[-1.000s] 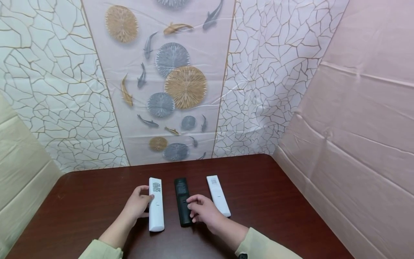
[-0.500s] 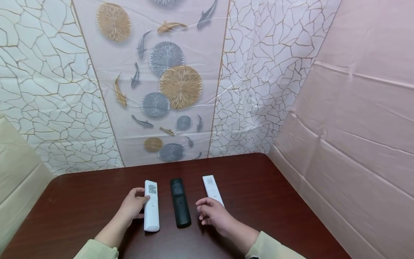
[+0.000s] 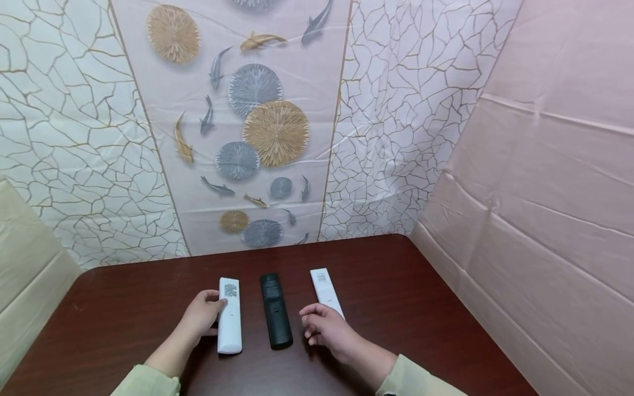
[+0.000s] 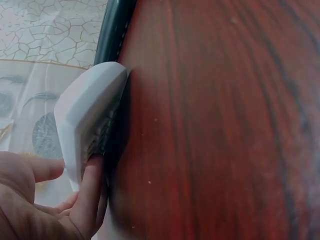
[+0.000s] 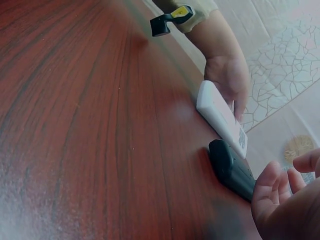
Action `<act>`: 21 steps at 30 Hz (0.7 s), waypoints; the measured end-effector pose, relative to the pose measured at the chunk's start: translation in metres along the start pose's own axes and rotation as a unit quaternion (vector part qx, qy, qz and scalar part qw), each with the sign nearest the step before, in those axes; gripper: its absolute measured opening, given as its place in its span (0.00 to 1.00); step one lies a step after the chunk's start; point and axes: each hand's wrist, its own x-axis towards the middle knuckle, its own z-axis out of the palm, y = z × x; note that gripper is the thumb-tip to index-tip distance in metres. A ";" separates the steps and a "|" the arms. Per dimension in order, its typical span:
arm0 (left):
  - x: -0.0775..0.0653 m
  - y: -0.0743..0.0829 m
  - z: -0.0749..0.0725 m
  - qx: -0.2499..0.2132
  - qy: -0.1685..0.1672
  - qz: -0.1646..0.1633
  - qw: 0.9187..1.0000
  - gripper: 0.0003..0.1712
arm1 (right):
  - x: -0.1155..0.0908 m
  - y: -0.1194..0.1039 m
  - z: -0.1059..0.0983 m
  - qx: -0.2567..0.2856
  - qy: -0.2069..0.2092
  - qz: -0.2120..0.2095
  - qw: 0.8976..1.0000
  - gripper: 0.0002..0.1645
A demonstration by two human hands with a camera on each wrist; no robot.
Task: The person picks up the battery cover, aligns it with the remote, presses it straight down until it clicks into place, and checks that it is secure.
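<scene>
Three remote controls lie side by side in the head view, backs up. My left hand (image 3: 202,318) pinches the left white remote (image 3: 230,324) by its left edge, thumb on top and fingers under it. In the left wrist view, this white remote (image 4: 90,100) is tilted, and its button side shows underneath, with a fingertip against it. My right hand (image 3: 329,330) hovers between the black remote (image 3: 276,313) and the right white remote (image 3: 326,289), fingers loosely bent and holding nothing. It covers the near end of that right remote.
The remotes lie on a dark red-brown wooden table (image 3: 386,297). A patterned cloth (image 3: 277,132) with fish and round shapes hangs behind its far edge. Beige padded panels (image 3: 535,209) stand at both sides.
My right hand has moved right, away from the black remote, and now hides part of the right white one. The left white remote has shifted slightly left in my left hand. The head view turned slightly.
</scene>
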 end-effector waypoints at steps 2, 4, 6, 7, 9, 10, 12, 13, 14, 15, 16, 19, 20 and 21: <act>-0.002 0.001 0.000 0.004 -0.001 0.000 1.000 0.30 | 0.000 0.000 0.000 0.000 0.000 0.000 1.000 0.10; -0.003 0.001 0.001 0.010 -0.002 0.000 1.000 0.32 | -0.001 0.001 0.000 0.000 0.001 0.001 1.000 0.10; -0.004 0.001 0.001 0.021 -0.004 0.000 1.000 0.33 | -0.001 0.002 0.000 -0.001 0.003 0.000 1.000 0.11; -0.004 0.001 0.000 0.029 -0.005 -0.001 1.000 0.33 | -0.002 0.003 -0.001 -0.001 0.004 0.000 1.000 0.11; -0.005 0.002 0.000 0.045 -0.007 -0.002 0.999 0.34 | -0.002 0.004 -0.002 -0.002 0.005 0.000 1.000 0.12; -0.007 0.002 0.000 0.053 -0.007 -0.004 0.999 0.35 | -0.003 0.004 -0.003 -0.002 0.005 0.001 1.000 0.12; -0.009 0.003 -0.002 0.068 -0.007 -0.006 0.998 0.35 | -0.003 0.005 -0.003 -0.003 0.005 0.003 1.000 0.12; -0.010 0.003 -0.002 0.076 -0.006 -0.007 0.997 0.35 | -0.004 0.005 -0.003 -0.003 0.004 0.004 1.000 0.12; -0.012 0.004 -0.003 0.083 -0.005 -0.007 0.996 0.35 | -0.004 0.005 -0.003 -0.004 0.003 0.005 1.000 0.12; -0.014 0.004 -0.004 0.089 -0.005 -0.006 0.996 0.34 | -0.004 0.004 -0.003 -0.004 0.003 0.007 1.000 0.12; -0.015 0.004 -0.005 0.094 -0.006 -0.005 0.996 0.34 | -0.004 0.004 -0.003 -0.004 0.002 0.007 1.000 0.12; -0.017 0.004 -0.007 0.100 -0.006 0.000 0.995 0.33 | -0.004 0.004 -0.003 -0.003 0.003 0.008 1.000 0.12; -0.018 0.004 -0.008 0.101 -0.007 0.001 0.995 0.33 | -0.004 0.004 -0.003 -0.003 0.002 0.008 1.000 0.12; -0.018 0.004 -0.008 0.101 -0.006 0.002 0.995 0.32 | -0.004 0.004 -0.003 -0.003 0.002 0.008 1.000 0.12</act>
